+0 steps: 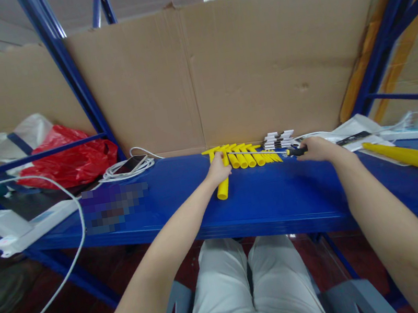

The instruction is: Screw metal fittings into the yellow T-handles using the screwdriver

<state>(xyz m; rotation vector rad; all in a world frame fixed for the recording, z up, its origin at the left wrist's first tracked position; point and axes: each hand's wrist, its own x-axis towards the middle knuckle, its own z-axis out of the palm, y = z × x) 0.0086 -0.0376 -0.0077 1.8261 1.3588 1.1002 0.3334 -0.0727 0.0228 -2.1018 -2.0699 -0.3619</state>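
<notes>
My left hand (217, 170) is closed around a yellow T-shaped plastic piece (222, 191), whose round tube end points toward me. In my right hand (318, 149) is a screwdriver (295, 152) with a black handle, held level. Its long thin shaft runs left toward the top of the yellow piece; whether the tip touches it I cannot tell. Behind the shaft, several more yellow T-shaped pieces (249, 159) lie in a row, with smaller yellow parts (271, 157) at the right end. A stack of white and black packets (279, 140) sits just behind those.
The blue shelf top (184, 202) backs onto cardboard (258, 64). On the left are a power strip (45, 222), a coiled white cable (127, 168) and a red plastic bag (69, 154). A long yellow piece (405, 154) lies right, beside a blue upright (377, 40).
</notes>
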